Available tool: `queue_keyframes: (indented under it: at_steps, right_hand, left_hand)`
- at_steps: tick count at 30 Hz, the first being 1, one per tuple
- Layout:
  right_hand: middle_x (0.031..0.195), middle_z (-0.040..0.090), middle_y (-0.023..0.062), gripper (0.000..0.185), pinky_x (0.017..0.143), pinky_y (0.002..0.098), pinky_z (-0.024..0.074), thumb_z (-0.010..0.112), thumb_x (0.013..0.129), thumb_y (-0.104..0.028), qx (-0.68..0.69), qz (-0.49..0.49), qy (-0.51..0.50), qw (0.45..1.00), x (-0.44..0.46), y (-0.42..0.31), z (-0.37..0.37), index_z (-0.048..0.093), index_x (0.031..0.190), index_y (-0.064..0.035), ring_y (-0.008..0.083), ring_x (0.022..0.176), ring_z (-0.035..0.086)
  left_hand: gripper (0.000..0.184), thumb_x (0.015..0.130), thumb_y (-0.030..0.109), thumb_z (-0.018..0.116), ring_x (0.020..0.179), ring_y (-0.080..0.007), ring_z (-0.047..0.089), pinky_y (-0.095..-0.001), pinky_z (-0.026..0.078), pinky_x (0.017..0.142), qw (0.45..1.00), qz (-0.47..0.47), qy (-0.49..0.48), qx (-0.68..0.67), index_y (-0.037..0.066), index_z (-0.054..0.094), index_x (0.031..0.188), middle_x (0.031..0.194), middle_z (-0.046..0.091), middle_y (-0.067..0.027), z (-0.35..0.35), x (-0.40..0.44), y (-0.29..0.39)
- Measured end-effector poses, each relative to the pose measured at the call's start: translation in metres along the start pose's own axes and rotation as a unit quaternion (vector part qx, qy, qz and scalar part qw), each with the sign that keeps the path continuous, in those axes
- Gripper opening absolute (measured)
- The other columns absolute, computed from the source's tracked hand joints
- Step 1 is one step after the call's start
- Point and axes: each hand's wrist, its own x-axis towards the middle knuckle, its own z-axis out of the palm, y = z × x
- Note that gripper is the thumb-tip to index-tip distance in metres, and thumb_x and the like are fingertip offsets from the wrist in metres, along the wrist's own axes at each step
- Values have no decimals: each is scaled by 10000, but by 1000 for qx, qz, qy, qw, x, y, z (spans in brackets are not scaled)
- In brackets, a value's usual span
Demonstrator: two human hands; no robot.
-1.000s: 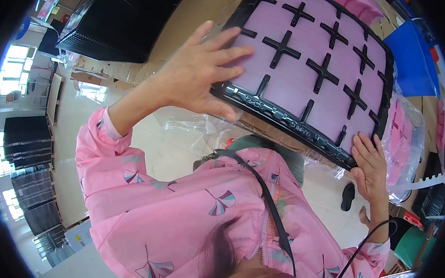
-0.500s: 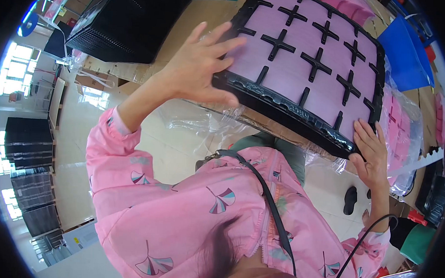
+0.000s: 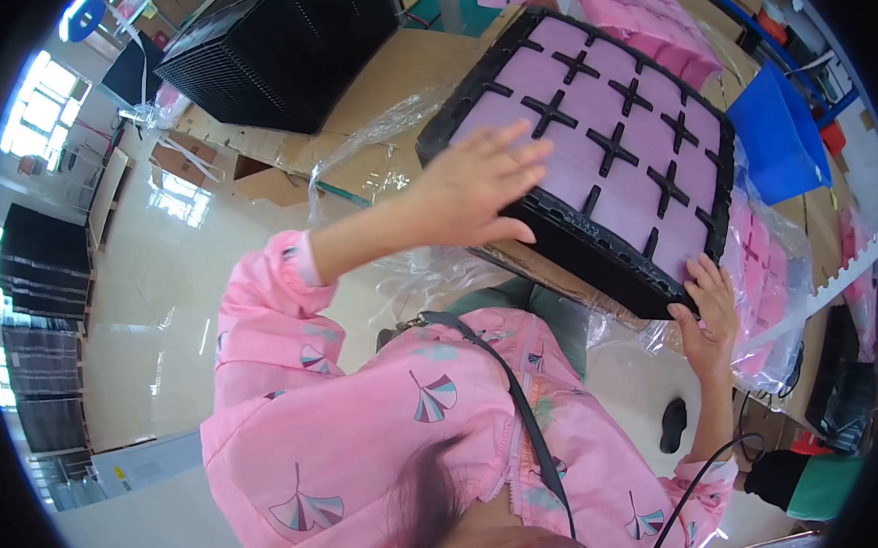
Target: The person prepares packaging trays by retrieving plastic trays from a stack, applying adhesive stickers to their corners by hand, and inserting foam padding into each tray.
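Note:
A black plastic tray [image 3: 577, 243] with black cross-shaped dividers stands on the table edge in front of me. Pink-purple sheet material [image 3: 651, 136] shows between the crosses. My left hand [image 3: 482, 183] is over the tray's near left corner, fingers spread and thumb apart. Whether its palm touches the rim I cannot tell. At the near right corner, my right hand [image 3: 710, 310] grips the tray, with fingers on top and the thumb against the front wall.
Behind the tray lie pink moulded pieces [image 3: 645, 33]; more pink pieces [image 3: 761, 259] in clear plastic are at its right. A blue bin [image 3: 780, 132] stands at the back right. A stack of black trays [image 3: 282, 52] is on the cardboard-covered table [image 3: 368, 100] at left.
My left hand has moved right and down, further over the tray's corner. The right hand keeps its corner. The view has shifted, showing more of the table at left.

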Motion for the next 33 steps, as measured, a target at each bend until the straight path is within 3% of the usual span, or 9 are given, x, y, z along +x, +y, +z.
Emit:
queue_keyframes:
  at_steps: [9,15,17,18,19,22,23,26,33]
  right_hand:
    - [1086,565,190,237,998,471,294,620,737,-98,-65,-67,58,994,24,-31,-33,548,918,38,369,1107,495]
    - [1328,382,225,409,1035,430,244,542,854,-141,-39,-70,370,925,67,-57,-48,439,1207,38,367,1250,344]
    - [1365,343,203,447,1047,419,218,497,887,-144,-20,-72,430,900,69,-55,-41,365,1275,34,345,1276,310]
    - [1365,342,204,443,1048,419,219,494,887,-137,-18,-51,396,917,67,-49,-34,366,1276,33,342,1276,311]
    - [1366,342,205,440,1048,419,220,491,886,-130,-17,-26,360,933,65,-44,-26,367,1276,32,340,1277,311]
    - [1336,386,208,413,1037,419,250,504,865,-79,-27,6,255,966,57,-38,-8,406,1251,27,346,1247,358]
    - [1323,402,209,401,1032,418,260,509,858,-68,-42,5,223,974,53,-34,-4,421,1238,27,352,1236,372]
    - [1290,440,209,356,1019,419,285,516,845,-44,-55,13,175,983,43,-25,8,464,1189,31,369,1207,405]
    - [1265,461,214,261,1004,425,310,526,833,-29,-59,21,133,989,48,-32,17,514,1081,48,382,1189,421]
  left_hand:
    - [296,716,140,587,944,-218,595,-312,480,784,982,32,183,23,52,592,999,1028,614,-67,26,31,17]
    - [335,608,-12,628,834,-246,628,-320,510,713,937,16,347,25,63,607,934,928,640,-77,-43,53,-24]
    - [268,698,57,681,793,-259,635,-292,505,675,916,-67,394,12,69,620,958,863,644,-98,-75,42,-42]
    - [203,741,104,689,737,-198,634,-275,489,638,893,-119,432,-42,53,629,929,796,640,-101,-92,33,-49]
    - [203,745,169,698,590,-258,604,-307,465,525,867,-147,475,-28,37,611,873,733,609,-121,-112,25,-60]
    - [335,789,341,664,591,-179,497,-313,423,596,802,-242,546,23,12,607,824,658,574,-96,-169,-12,-100]
    - [329,796,343,666,592,-143,488,-290,414,585,772,-309,555,-30,18,616,823,689,600,-47,-184,-27,-118]
    - [337,771,229,711,818,-124,579,-241,472,737,674,-165,645,-321,-8,611,987,933,625,-42,-216,-62,-185]
    - [320,792,97,673,805,-243,624,-394,546,672,401,-330,774,-362,-60,534,1033,961,601,-138,-234,-109,-303]
